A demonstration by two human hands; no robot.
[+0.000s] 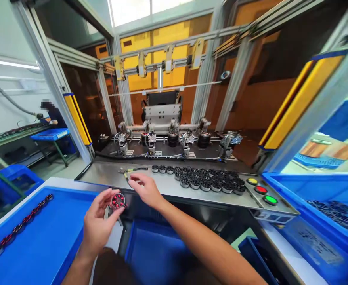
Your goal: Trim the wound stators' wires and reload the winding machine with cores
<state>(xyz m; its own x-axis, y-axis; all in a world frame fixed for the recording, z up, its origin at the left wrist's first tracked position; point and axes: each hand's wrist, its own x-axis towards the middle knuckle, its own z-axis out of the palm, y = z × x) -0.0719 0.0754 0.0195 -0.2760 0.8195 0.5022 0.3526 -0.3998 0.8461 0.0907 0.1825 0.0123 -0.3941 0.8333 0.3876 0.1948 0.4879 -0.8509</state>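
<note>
My left hand [98,221] holds a small round motor stator [118,201] with red windings, thumb and fingers at its rim, above the front edge of the steel ledge. On that ledge lies a pair of pliers [125,173] with black and yellow handles, spread apart. The fingers of my right hand [146,190] are pinched at the end of the nearer handle; the palm side is hidden. Right of the pliers, many black round stators [206,180] stand in rows on the steel ledge [162,184].
A blue tray [69,206] at left holds a line of red-wound stators [19,227]. Behind the ledge is a winding machine [163,114] with several wire guides. Coloured buttons [261,190] and a blue bin [325,233] are at right. A person [53,113] is far left.
</note>
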